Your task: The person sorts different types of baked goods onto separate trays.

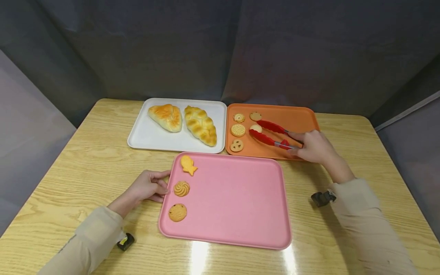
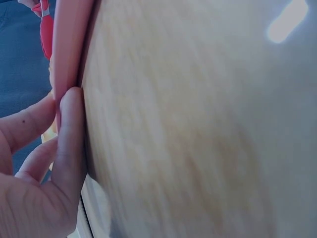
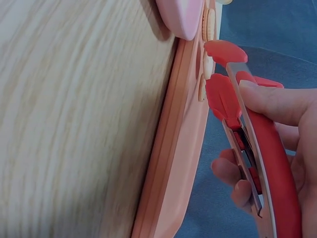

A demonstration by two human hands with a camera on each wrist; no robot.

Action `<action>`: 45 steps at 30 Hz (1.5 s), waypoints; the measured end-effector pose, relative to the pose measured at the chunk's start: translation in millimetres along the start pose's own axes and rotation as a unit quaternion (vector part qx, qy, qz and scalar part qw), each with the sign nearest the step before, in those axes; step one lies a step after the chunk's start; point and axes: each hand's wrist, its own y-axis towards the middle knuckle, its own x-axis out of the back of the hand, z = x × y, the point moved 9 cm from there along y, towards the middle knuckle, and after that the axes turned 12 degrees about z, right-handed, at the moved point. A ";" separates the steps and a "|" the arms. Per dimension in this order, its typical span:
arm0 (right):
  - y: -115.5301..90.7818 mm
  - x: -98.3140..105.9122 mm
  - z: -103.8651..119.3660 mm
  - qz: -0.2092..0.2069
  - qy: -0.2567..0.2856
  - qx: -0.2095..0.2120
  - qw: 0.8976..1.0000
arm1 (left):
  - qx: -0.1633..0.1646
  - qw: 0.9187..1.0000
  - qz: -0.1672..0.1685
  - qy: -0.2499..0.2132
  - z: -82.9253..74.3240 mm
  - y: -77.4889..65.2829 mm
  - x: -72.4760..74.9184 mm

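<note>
My right hand (image 1: pixel 314 147) holds a pair of red-tipped tongs (image 1: pixel 264 137) over the orange tray (image 1: pixel 299 114). In the head view the tong tips are spread on either side of a plain round cookie (image 1: pixel 256 128); whether they touch it I cannot tell. The right wrist view shows thumb and fingers wrapped about the red handle (image 3: pixel 277 173). At the left rim of the pink tray (image 1: pixel 233 198), my left hand (image 1: pixel 148 186) pinches the edge between its fingers. Along that side lie a fish-shaped cookie (image 1: pixel 188 165), a swirl cookie (image 1: pixel 181 188) and a round speckled cookie (image 1: pixel 177 212).
A white tray (image 1: pixel 137 137) at the back left bears a triangular pastry (image 1: pixel 167 117) and a braided bread (image 1: pixel 201 126). The orange tray also has several cookies, including a round patterned one (image 1: pixel 238 130) and a pretzel-like one (image 1: pixel 236 145). Dark cloth (image 1: pixel 165 53) hangs behind the wooden table (image 1: pixel 86 160).
</note>
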 end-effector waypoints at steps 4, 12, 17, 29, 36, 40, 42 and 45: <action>-1.8 -0.5 -0.9 0.001 -0.001 -0.004 1.000 | -0.001 1.000 -0.001 0.000 -0.9 0.1 -0.4; -8.1 4.5 2.2 -0.003 -0.016 -0.009 1.000 | -0.001 1.000 -0.001 0.001 -1.1 -0.4 -0.7; -15.3 7.9 9.0 -0.011 -0.021 0.006 1.000 | 0.001 1.000 -0.002 0.001 -0.8 -0.2 -0.5; -35.5 14.3 41.7 -0.055 -0.029 0.074 0.995 | 0.006 1.000 -0.006 0.005 -3.0 -1.5 -0.6; -42.9 15.5 63.9 -0.069 -0.022 0.113 0.991 | 0.011 1.000 -0.009 0.007 -1.5 -0.8 0.4; -44.8 16.0 72.2 -0.070 -0.024 0.120 0.990 | 0.011 1.000 -0.009 0.010 -1.4 -0.4 0.2; -45.1 15.7 75.4 -0.068 -0.021 0.118 0.990 | 0.011 1.000 -0.008 0.012 -1.6 -0.4 0.0; -45.1 14.6 81.5 -0.063 -0.016 0.117 0.991 | 0.011 1.000 -0.007 0.011 -1.7 -0.7 -0.1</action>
